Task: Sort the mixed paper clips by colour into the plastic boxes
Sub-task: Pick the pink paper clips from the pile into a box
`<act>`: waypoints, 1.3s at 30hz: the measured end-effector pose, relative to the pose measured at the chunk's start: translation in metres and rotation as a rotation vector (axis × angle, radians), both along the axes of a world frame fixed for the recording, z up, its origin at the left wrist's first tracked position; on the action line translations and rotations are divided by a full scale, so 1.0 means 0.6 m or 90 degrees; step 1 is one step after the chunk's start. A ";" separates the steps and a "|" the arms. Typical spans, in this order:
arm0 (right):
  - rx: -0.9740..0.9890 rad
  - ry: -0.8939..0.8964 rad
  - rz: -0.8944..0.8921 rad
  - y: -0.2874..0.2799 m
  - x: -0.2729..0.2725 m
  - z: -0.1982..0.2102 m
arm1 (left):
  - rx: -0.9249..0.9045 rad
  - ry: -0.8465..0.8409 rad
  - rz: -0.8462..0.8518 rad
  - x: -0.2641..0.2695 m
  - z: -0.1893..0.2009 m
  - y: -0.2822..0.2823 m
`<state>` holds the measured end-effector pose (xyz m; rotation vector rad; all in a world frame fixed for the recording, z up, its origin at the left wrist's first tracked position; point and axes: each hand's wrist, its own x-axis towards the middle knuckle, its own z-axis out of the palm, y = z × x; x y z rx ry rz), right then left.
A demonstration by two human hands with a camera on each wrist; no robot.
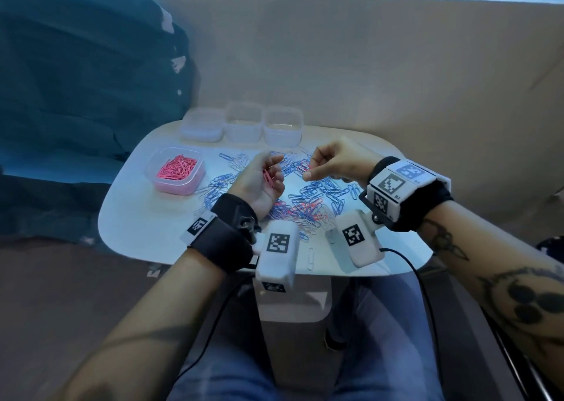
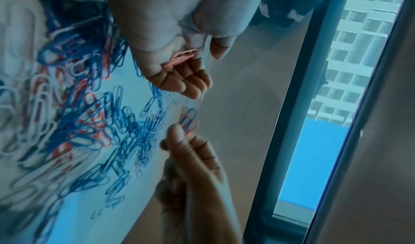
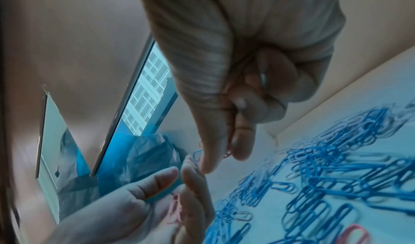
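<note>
The right hand (image 1: 328, 164), frame centre, pinches tangled red and blue wire paper clips (image 2: 188, 121). The cupped left hand (image 1: 265, 178) cradles pink clips (image 1: 268, 177). Light, springy, slippery and prone to snagging, they look best nipped at a loop end.

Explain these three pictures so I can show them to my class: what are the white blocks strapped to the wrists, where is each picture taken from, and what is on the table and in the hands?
No robot here: a person sorts by hand. The white blocks are cameras strapped to each wrist; the big picture comes from a camera worn on the head, the other two look along each hand. On the white table lies a mixed pile of paper clips, blue, red and white. One plastic box holds pink clips; three clear boxes behind look empty. The left hand, palm up, cups a few pink clips. The right hand pinches a red clip and a blue clip.
</note>
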<state>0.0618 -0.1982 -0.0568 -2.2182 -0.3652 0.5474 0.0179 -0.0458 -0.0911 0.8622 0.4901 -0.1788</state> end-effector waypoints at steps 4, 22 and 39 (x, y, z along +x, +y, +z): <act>0.046 0.031 -0.003 -0.004 -0.001 0.006 | 0.239 -0.050 -0.091 -0.011 0.003 -0.012; 0.068 0.017 0.000 -0.007 -0.016 0.024 | 0.378 -0.023 -0.096 0.000 0.011 0.032; -0.056 -0.151 0.014 0.052 0.019 0.041 | -0.298 -0.023 0.081 -0.050 -0.018 0.097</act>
